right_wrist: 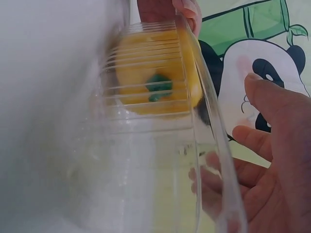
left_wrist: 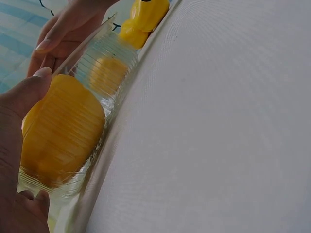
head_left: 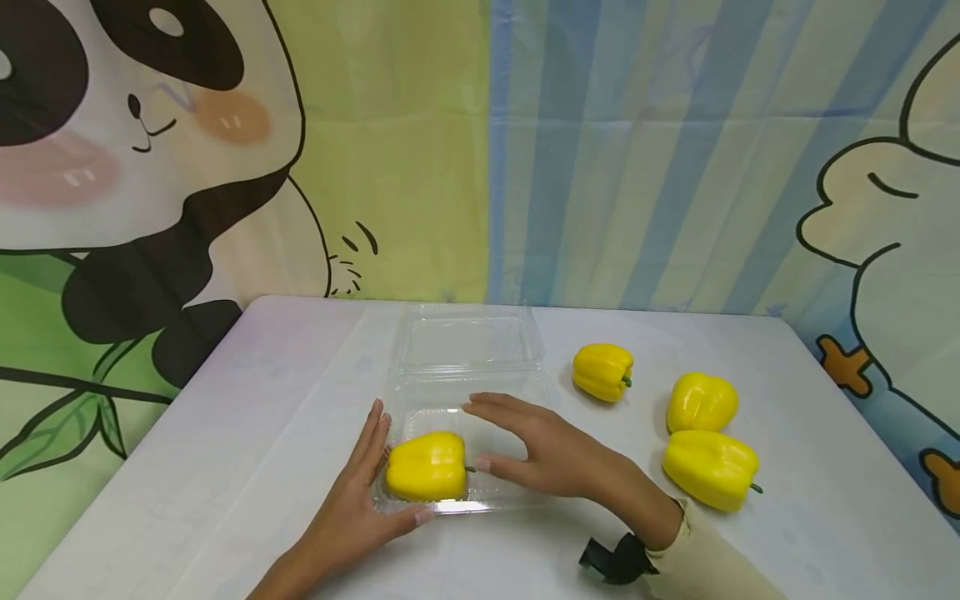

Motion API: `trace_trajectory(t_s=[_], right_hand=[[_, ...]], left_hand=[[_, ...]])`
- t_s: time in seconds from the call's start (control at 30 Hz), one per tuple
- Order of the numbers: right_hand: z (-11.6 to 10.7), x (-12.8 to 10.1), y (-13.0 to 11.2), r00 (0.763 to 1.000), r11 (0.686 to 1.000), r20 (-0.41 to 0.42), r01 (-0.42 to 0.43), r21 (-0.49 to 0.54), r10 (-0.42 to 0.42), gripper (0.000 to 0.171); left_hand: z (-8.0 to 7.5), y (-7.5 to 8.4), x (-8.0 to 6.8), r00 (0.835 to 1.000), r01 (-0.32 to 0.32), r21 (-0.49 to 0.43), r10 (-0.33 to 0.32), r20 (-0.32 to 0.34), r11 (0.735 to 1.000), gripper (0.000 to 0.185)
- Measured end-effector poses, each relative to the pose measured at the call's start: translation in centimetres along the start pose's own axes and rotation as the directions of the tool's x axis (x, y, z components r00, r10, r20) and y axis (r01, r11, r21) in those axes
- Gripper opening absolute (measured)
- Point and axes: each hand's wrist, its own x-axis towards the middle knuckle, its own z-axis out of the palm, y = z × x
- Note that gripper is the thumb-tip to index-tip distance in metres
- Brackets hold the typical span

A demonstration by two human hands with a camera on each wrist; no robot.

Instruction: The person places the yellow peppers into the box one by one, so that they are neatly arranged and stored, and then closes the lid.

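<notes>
One yellow bell pepper (head_left: 426, 467), its green stem pointing right, lies in the left part of a clear plastic clamshell container (head_left: 495, 498). The container's hinged lid (head_left: 468, 337) is folded back toward the curtain. My left hand (head_left: 360, 500) rests at the container's left end, straight fingers along its side and thumb at the front rim; the left wrist view shows the thumb (left_wrist: 29, 92) close beside the pepper. Over the right half of the container hovers my right hand (head_left: 543, 446), fingers spread and holding nothing, thumb tip near the pepper's stem.
Three more yellow bell peppers lie on the white table (head_left: 187, 467) to the right: one (head_left: 602, 372) beside the lid, and a pair, one pepper (head_left: 701, 402) behind another (head_left: 711, 469). A black strap (head_left: 618, 559) hangs at the right sleeve. A printed curtain (head_left: 420, 150) stands behind.
</notes>
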Motion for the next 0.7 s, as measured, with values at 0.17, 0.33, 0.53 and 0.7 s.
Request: trace_trajectory(t_s=[0.17,0.33,0.53,0.7], right_hand=[[-0.4,-1.0,0.2,1.0,1.0,-0.024,0.01,-0.013,-0.011,0.059],[-0.7,-2.0,0.5,0.998,1.0,-0.061,0.018,-0.024,-0.02,0.059],[-1.0,-3.2,0.6,0.995,0.999,-0.097,0.01,-0.032,-0.013,0.057],[-1.3,-4.3,0.8,0.991,0.998,-0.131,-0.016,-0.054,0.009,0.056]], left_hand=[[-0.1,0.1,0.0,1.0,0.005,0.021,-0.005,-0.005,1.0,0.118],[-0.1,0.2,0.0,1.0,0.017,0.03,-0.017,-0.004,0.999,0.119],[-0.1,0.2,-0.1,1.0,0.024,0.031,-0.024,-0.004,0.999,0.119],[-0.1,0.2,-0.1,1.0,0.018,0.022,-0.018,-0.001,1.0,0.118]])
